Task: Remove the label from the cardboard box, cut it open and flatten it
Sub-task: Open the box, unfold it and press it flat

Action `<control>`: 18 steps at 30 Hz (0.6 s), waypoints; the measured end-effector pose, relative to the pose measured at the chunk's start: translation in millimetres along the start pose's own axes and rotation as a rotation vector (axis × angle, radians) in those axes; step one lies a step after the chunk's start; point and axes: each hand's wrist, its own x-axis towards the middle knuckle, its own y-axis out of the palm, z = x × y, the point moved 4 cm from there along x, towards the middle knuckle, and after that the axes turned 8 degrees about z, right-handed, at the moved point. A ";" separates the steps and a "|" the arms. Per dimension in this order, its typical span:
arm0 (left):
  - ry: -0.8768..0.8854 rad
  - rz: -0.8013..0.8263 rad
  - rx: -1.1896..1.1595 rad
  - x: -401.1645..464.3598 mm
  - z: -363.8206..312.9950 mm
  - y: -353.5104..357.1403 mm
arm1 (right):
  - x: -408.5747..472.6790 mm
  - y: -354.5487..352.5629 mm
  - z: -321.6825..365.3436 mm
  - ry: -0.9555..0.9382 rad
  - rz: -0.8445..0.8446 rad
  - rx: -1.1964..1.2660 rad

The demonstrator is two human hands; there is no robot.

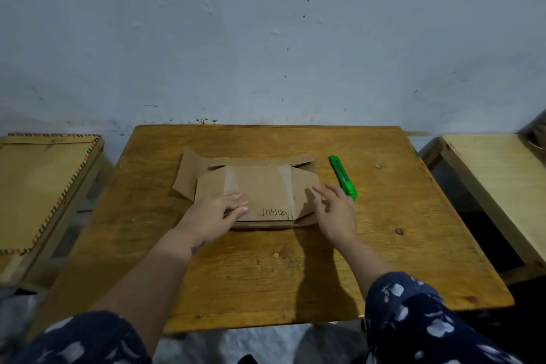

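Dark floral sleeves [413, 313] lead to the left hand [217, 211] pressing the flattened brown cardboard box [260, 186] with loosely curled fingers, the right hand [336, 211] spread-fingered beside it, near the green plastic utility knife [342, 177].

Bare wood is lying open along the near edge of the table [266, 284] and down both sides. The flattened cardboard box [254, 186] is occupying the middle, the green utility knife [342, 177] is sitting just right of it, and the wall [266, 38] is closing off the far edge.

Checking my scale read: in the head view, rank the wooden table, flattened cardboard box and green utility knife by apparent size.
1. wooden table
2. flattened cardboard box
3. green utility knife
All lie at similar depth, so the order is safe.
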 end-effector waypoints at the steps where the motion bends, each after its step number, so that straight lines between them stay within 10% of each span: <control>1: -0.016 0.008 0.006 -0.4 1.5 3.4 | 0.3 2.5 1.5 -0.037 0.021 -0.090; 18: -0.085 0.030 0.197 27.7 47.6 -4.7 | -6.5 18.7 -9.1 -0.254 0.481 -0.412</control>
